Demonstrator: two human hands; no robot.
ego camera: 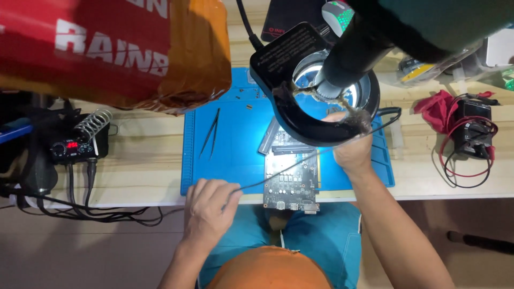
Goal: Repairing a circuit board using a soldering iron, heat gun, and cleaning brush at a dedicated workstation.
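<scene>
Pale wooden worktop fills the view from above, with a blue work mat laid across its middle and a bare grey-brown floor below its front edge. On the mat a dark circuit board lies lengthwise, its near end overhanging the worktop edge toward the seated person's lap. A black ring-shaped magnifier lamp hangs over the far end of the board and hides that part of it. The left hand rests at the front edge of the mat, fingers curled closed around a thin dark cable that runs diagonally up across the board. The right hand is partly hidden under the lamp's rim; it seems to pinch the other end of the cable, but its grip cannot be made out. Black tweezers lie on the mat's left part, well apart from both hands. At the left edge a soldering station with a coiled metal holder stands amid tangled black cords. At the right, a black meter with red leads sits beside a red cloth. A large red and orange bag in the upper left is cut off by the frame and blocks the worktop behind it. A dark blurred shape crosses the top right corner and is hard to identify.
</scene>
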